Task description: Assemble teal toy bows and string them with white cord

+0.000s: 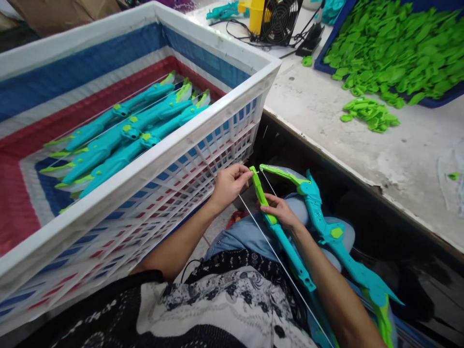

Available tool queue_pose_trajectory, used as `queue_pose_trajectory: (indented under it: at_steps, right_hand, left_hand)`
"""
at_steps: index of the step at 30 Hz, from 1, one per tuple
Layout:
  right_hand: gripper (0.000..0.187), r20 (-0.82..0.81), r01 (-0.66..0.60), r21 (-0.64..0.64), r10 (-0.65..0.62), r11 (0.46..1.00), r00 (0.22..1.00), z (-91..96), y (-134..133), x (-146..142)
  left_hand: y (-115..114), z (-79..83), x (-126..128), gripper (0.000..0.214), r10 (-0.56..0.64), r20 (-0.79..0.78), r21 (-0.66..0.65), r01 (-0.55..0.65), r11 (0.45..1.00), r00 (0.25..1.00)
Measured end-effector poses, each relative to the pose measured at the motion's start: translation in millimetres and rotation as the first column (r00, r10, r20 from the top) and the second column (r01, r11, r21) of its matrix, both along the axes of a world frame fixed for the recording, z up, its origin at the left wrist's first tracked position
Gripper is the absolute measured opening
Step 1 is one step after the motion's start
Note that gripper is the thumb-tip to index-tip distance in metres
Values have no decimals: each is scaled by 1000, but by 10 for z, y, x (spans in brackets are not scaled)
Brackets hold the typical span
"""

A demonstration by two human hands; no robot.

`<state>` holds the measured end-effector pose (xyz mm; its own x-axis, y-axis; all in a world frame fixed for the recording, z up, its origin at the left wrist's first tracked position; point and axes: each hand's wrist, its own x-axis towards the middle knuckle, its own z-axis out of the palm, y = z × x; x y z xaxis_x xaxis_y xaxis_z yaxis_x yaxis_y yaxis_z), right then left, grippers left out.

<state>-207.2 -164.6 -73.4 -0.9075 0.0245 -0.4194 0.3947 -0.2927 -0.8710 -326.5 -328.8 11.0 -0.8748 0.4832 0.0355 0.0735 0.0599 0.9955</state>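
My left hand (229, 184) pinches the end of a thin white string (268, 246) at the green tip of a teal toy bow (290, 249) lying over my lap. My right hand (280, 211) is wrapped round that bow's limb where green meets teal. A second teal and green bow (328, 229) rests on my knee just right of it. Running from the pinched tip, the string goes down toward the bottom edge.
A white lattice crate (203, 123) lined with red, white and blue sacking stands at left and holds several strung teal bows (123, 137). A worktable (362, 140) at right carries a blue tray of green plastic parts (395, 43), a loose pile (369, 113) and a small fan (279, 19).
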Motion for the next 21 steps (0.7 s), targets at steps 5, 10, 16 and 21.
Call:
queue_pose_trajectory:
  at_steps: [5, 10, 16, 21]
  right_hand:
    - [53, -90, -77, 187, 95, 979, 991, 14, -9, 44]
    - [37, -476, 307, 607, 26, 733, 879, 403, -3, -168]
    - [14, -659, 390, 698, 325, 601, 678, 944, 28, -641]
    - [13, -618, 391, 776, 474, 495, 627, 1036, -23, -709]
  left_hand:
    - [3, -35, -96, 40, -242, 311, 204, 184, 962, 919]
    - [18, -37, -87, 40, -220, 356, 231, 143, 962, 908]
    - [9, -6, -83, 42, -235, 355, 242, 154, 958, 905]
    - [-8, 27, -94, 39, -248, 377, 196, 185, 963, 892]
